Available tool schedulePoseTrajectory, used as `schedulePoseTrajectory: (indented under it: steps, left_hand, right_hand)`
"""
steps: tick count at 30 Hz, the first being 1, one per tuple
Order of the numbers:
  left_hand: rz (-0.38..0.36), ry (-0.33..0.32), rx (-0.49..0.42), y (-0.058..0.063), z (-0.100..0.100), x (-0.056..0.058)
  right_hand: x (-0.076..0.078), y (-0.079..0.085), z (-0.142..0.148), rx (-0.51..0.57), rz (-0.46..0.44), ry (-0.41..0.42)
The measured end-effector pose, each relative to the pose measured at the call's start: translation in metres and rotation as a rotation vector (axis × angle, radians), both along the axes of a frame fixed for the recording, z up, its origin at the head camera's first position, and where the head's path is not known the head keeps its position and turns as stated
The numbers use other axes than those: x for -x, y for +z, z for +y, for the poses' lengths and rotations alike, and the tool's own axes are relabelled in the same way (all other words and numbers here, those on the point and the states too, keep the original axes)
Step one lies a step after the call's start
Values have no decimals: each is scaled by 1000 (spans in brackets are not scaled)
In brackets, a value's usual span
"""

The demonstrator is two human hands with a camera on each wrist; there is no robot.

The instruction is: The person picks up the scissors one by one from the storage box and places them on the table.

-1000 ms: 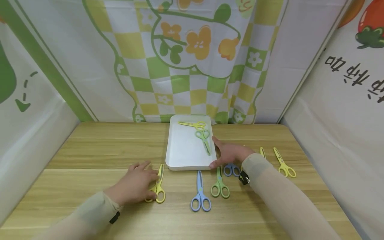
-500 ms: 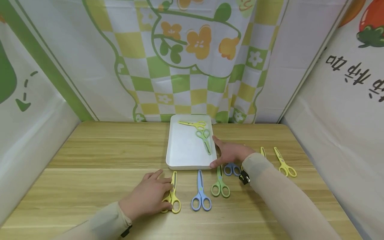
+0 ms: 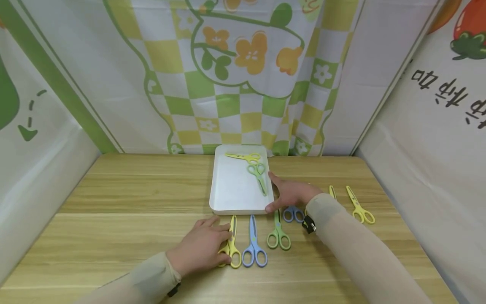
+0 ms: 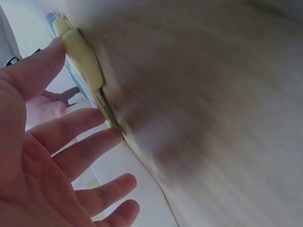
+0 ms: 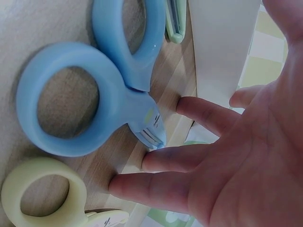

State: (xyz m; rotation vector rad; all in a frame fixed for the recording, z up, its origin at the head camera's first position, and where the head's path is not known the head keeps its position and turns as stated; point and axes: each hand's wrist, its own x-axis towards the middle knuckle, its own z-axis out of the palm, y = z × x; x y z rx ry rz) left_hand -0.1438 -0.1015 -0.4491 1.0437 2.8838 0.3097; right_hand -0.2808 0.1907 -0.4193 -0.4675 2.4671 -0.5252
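Observation:
My left hand (image 3: pixel 201 247) lies over yellow scissors (image 3: pixel 233 238) on the table, left of blue scissors (image 3: pixel 253 240). Its fingers are straight; thumb and fingertips touch the yellow scissors' left side. In the left wrist view the yellow handle (image 4: pixel 84 59) meets the thumb, and the lower fingers are spread apart. My right hand (image 3: pixel 292 193) stands beside the right wall of a white tray (image 3: pixel 231 190), fingers extended. Thumb and a fingertip are at that wall. Close to it, the right wrist view has another pair of blue scissors (image 5: pixel 116 101), its blades partly hidden in the head view.
Inside the tray lie yellow scissors (image 3: pixel 250 159) and green scissors (image 3: pixel 260 179). Green scissors (image 3: pixel 279 234) lie right of the blue pair. More yellow scissors (image 3: pixel 358 207) are at the right, some hidden by the right arm. A patterned curtain (image 3: pixel 243 101) hangs behind the table.
The left hand has slid the yellow scissors rightward along the table, until they lie close beside the blue scissors. The right hand and the tray have stayed in place.

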Motion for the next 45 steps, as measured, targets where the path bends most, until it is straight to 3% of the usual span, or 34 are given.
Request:
schedulePoseTrajectory:
  steps: [6,13,19,22,26,30,34,38,45]
  left_hand:
    - [-11,14,6,1,3,0]
    - [33,-5,14,2,3,1]
    - [119,-35,-21,15,7,8]
    - [173,-68,-19,27,11,22]
    - [190,-108,61,37,17,56]
    - [186,-125,194,35,29,97]
    - [107,-122,343,32,46,129]
    - [16,-119,464,33,66,144]
    - [-34,-105,566,34,87,153]
  right_hand:
    - [1,-1,0,-6,9,1]
    - [2,-1,0,-16,11,6]
    - [1,-4,0,-8,12,-6]
    - [1,-5,-1,-3,12,-22]
    - [1,-5,0,-9,20,-31]
    - [2,-5,1,-19,23,-31]
    - [3,-5,1,-23,17,-23]
    - [2,-4,1,-11,15,-16]
    - [2,-4,1,19,21,-16]
